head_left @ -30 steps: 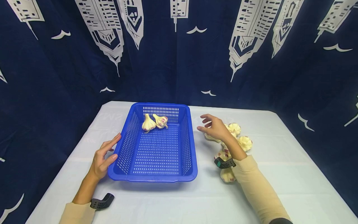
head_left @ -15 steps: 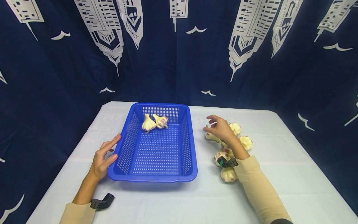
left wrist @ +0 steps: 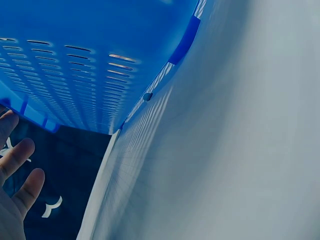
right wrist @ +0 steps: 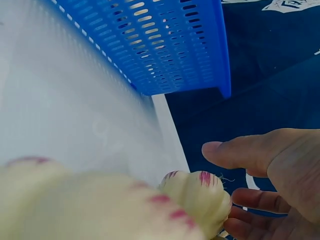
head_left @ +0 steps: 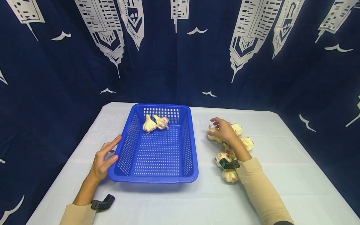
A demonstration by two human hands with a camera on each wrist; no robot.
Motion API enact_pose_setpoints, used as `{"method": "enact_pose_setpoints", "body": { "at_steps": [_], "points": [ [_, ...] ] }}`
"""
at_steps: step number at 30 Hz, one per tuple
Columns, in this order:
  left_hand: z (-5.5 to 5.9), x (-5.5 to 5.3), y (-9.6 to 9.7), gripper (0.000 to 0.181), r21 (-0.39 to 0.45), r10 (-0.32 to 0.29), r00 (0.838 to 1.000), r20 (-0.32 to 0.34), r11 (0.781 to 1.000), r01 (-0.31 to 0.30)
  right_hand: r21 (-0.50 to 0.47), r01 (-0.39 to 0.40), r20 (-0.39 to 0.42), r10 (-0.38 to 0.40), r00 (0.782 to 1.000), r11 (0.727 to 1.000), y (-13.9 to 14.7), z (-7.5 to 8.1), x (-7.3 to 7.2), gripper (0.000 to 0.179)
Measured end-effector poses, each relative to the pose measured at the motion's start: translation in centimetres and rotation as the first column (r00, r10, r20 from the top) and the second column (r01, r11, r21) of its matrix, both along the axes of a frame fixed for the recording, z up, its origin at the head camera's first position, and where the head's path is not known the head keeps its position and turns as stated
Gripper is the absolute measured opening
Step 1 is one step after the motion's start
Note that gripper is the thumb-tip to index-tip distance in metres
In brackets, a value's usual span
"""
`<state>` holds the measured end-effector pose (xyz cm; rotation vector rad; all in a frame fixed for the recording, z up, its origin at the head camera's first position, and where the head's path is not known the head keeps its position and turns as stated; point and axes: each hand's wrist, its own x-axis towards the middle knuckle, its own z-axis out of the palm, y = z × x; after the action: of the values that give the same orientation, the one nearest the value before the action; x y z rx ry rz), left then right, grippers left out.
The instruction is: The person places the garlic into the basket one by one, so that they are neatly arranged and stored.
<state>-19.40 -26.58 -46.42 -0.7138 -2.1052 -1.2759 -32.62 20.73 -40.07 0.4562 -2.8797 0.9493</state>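
Observation:
My left hand (head_left: 102,159) touches the left rim of a blue plastic basket (head_left: 157,179) with fairly straight fingers; the thumb lies near the rim. Two garlic bulbs, one upright (head_left: 149,124) and one tilted (head_left: 162,122), sit at the basket's far end. To the right of the basket, my right hand (head_left: 226,131) hovers over a garlic bulb (head_left: 215,138) at the pile's left side. In the right wrist view, the thumb stands apart from this bulb (right wrist: 197,200) while the fingers are close beside it. Whether they touch it, I cannot tell.
Several more garlic bulbs lie on the white table (head_left: 287,175) under and around my right forearm, among them a near one (head_left: 230,176) and a right one (head_left: 247,143). Behind the table hangs a dark blue curtain (head_left: 180,68) with white prints.
My right hand has moved right and slightly toward me, away from the basket and over the left bulb of the pile. The left hand and the basket have stayed put.

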Motion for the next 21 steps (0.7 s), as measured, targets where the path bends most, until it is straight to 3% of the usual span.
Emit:
{"method": "enact_pose_setpoints", "body": {
  "at_steps": [21],
  "points": [
    [0.0, 0.0, 0.0, 0.061, -0.017, 0.007, 1.0, -0.006, 1.0, -0.007, 0.139, 0.016, -0.001, -0.016, 1.0, 0.99, 0.2, -1.0, -0.1, 0.063]
  ]
}}
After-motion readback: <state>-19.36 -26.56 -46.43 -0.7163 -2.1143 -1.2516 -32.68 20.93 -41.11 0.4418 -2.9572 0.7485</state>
